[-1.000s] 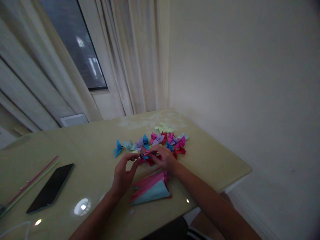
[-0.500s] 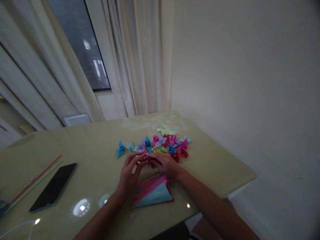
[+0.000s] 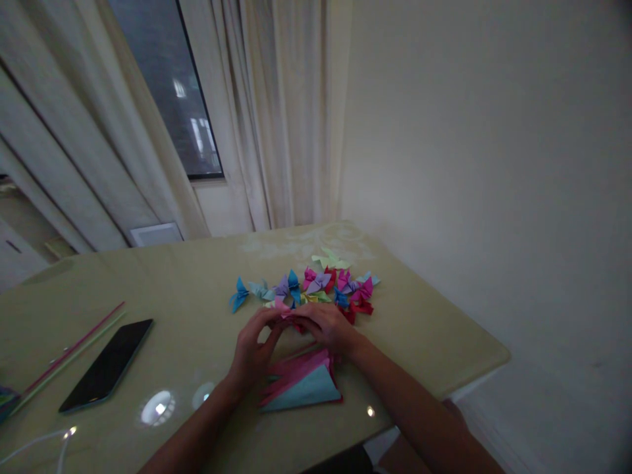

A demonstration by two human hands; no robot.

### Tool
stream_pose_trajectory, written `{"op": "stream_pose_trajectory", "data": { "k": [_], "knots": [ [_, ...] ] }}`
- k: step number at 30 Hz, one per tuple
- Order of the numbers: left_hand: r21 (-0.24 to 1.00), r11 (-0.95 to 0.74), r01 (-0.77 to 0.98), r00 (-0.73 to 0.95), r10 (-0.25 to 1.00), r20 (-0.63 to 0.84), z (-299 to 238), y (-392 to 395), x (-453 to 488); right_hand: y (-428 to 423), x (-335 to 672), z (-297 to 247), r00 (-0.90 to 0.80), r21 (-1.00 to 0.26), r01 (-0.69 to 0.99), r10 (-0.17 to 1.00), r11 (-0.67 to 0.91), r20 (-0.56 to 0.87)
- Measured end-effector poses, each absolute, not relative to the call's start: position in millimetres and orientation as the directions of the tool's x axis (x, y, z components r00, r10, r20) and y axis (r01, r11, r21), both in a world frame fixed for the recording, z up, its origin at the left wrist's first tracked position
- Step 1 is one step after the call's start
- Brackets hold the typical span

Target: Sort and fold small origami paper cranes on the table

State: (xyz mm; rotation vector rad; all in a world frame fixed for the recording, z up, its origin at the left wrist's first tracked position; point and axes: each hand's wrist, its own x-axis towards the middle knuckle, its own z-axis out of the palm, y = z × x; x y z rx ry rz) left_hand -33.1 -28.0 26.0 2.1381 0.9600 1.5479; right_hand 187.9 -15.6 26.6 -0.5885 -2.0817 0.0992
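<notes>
Between the fingertips of my left hand (image 3: 255, 339) and my right hand (image 3: 328, 324) is a small pink folded paper piece (image 3: 282, 307). Both hands are closed in a pinch on it, and the fingers hide most of its lower part. Just beyond lie several folded paper cranes, among them a blue crane (image 3: 239, 294), a lilac crane (image 3: 318, 283) and a magenta crane (image 3: 363, 289). Below my hands rests a stack of pink and light blue paper sheets (image 3: 303, 388), partly under my right wrist.
A black phone (image 3: 107, 365) lies on the table (image 3: 197, 276) at the left. Beside it are a pink stick (image 3: 79, 342) and a green stick (image 3: 74, 359). A white cable (image 3: 37, 440) sits at the lower left. The wall (image 3: 469, 164) stands along the right side.
The pink paper has turned a little between my fingers and shows a wider flap at the top. My left fingers have shifted slightly. The view has moved a little.
</notes>
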Motion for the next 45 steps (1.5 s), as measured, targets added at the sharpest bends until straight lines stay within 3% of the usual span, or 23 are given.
{"op": "stream_pose_trajectory", "data": {
  "k": [6, 11, 16, 21, 33, 35, 38, 41, 43, 45],
  "knots": [
    [0.773, -0.541, 0.332, -0.078, 0.801, 0.594, 32.9, -0.1, -61.1, -13.2, 195.9, 29.7, -0.336, -0.255, 0.507, 0.461, 0.823, 0.821],
    [0.850, -0.378, 0.366, -0.118, 0.887, 0.446, 29.2, 20.3, -88.4, -5.6, 211.0, 28.2, -0.224, -0.314, 0.571, 0.512, 0.759, 0.829],
    [0.804, -0.314, 0.504, -0.124, 0.896, 0.427, 24.5, 24.6, -94.6, 0.1, 220.4, 27.5, -0.140, -0.365, 0.587, 0.534, 0.723, 0.834],
    [0.709, -0.348, 0.613, -0.022, 0.890, 0.456, 20.5, 22.9, -93.0, -1.1, 221.5, 30.4, -0.117, -0.395, 0.581, 0.553, 0.712, 0.825],
    [0.760, -0.366, 0.538, -0.014, 0.897, 0.442, 9.9, 25.1, -89.7, 1.0, 223.6, 27.9, -0.116, -0.368, 0.615, 0.541, 0.698, 0.833],
    [0.716, -0.398, 0.574, -0.046, 0.856, 0.514, 13.1, 23.8, -91.0, 1.7, 224.4, 27.4, -0.116, -0.364, 0.621, 0.541, 0.694, 0.833],
    [0.549, -0.498, 0.672, -0.060, 0.702, 0.710, 24.3, 13.2, -89.3, 1.4, 225.4, 28.7, -0.102, -0.373, 0.626, 0.547, 0.685, 0.831],
    [0.297, -0.697, 0.653, 0.176, 0.521, 0.835, 36.7, -10.7, -73.4, 0.3, 227.0, 31.3, -0.081, -0.380, 0.635, 0.547, 0.673, 0.833],
    [0.162, -0.815, 0.556, 0.451, 0.460, 0.765, 39.8, -31.6, -53.6, -0.3, 229.2, 32.7, -0.057, -0.385, 0.646, 0.544, 0.659, 0.837],
    [0.115, -0.858, 0.500, 0.676, 0.470, 0.568, 36.4, -51.6, -31.3, -0.6, 232.4, 33.7, -0.016, -0.397, 0.667, 0.545, 0.631, 0.838]
  ]
}}
